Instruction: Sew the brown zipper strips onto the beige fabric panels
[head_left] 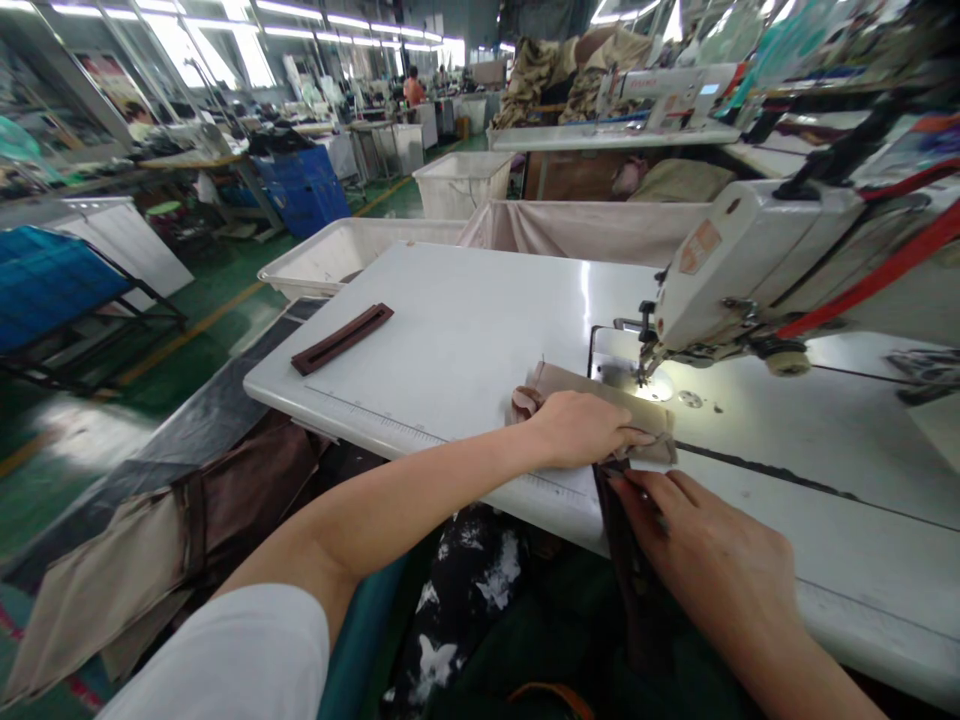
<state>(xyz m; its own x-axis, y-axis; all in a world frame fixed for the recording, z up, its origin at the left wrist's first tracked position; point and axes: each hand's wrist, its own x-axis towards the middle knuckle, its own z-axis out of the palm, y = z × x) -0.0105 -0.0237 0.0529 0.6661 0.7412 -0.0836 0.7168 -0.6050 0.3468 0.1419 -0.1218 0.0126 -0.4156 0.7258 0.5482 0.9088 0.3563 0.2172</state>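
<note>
Taking the beige fabric panel (643, 408) as the centre of the clock and twelve as straight ahead of the person, the panel lies on the near edge of the white sewing-machine table (480, 310), its nine o'clock end rumpled into a fold. The left hand (581, 428) rests across it, fingers bent and close together, fingertips on the bunched near edge; whether the thumb and fingers pinch the cloth I cannot tell. At about five o'clock, the right hand (712, 530) pinches a dark brown fabric strip (616, 530) between thumb and forefinger, its other fingers curled. The strip hangs over the table edge towards six, its lower part lost against dark clothing.

Between one and two o'clock, just beside the panel, stands the presser foot (643, 372), under a lit patch. The white sewing machine head (757, 260) rises at two, with a red strap (877, 265) slanting across it. At ten o'clock, well apart from both hands, a brown slotted fabric band (339, 337) lies flat on the table. A printed ruler scale (405, 430) runs along the near edge towards nine. Between eight and nine, below table height, brown and beige garment pieces (225, 500) drape in a heap. Beyond the table, a white plastic bin (461, 190) sits at eleven and a blue crate (300, 190) at ten.
</note>
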